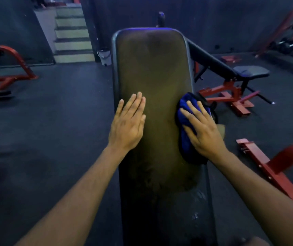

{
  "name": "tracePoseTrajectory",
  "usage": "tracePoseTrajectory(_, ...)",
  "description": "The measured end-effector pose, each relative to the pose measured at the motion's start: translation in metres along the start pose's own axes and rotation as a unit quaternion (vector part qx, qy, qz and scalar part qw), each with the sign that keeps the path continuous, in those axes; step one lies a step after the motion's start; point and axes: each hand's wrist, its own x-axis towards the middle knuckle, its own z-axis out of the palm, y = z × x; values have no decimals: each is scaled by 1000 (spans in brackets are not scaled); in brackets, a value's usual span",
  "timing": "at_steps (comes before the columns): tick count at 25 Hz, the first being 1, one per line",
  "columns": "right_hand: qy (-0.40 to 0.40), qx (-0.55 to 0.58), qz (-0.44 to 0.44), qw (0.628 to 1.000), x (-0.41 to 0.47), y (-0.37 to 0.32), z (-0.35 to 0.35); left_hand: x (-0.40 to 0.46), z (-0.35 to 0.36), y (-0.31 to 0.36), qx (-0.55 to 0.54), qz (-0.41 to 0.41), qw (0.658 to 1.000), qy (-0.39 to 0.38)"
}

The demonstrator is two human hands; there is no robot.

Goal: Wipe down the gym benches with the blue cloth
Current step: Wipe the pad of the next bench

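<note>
Pressing the bunched blue cloth against the right edge of the long dark padded gym bench, the right hand lies with fingers spread flat over the fabric, not curled round it. The left hand rests flat on the pad's left side, fingers straight and close together, holding nothing. Part of the cloth overhangs the pad edge. Risk: with only flat pressure, a fast stroke could let the cloth slip out and drop to the dark rubber floor. The pale specks near the lower pad may be missed. A second black bench on a red frame stands beyond, apparently unwiped.
</note>
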Motion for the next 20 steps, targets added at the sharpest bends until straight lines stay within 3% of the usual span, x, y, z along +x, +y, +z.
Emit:
tracePoseTrajectory(5, 20, -67, 76, 995, 39, -21, 19, 4, 7, -3, 21, 4, 999, 31)
tracePoseTrajectory(10, -34, -78, -91, 992, -25, -46, 24, 3, 7, -3, 15, 3, 999, 44)
tracePoseTrajectory(12, -49, -72, -107, 990, -58, -33, 21, 1, 7, 0, 23, 1, 998, 51)
tracePoseTrajectory(15, -17, -8, -17, 1000, -67, -7, 12, 0, 10, 1, 31, -4, 998, 54)
tracePoseTrajectory(17, 20, 49, 64, 997, -25, 2, 9, 1, 11, 2, 35, -3, 998, 60)
tracePoseTrajectory(20, 41, 3, 83, 996, 62, -2, 10, 1, 10, 1, 38, 1, 997, 65)
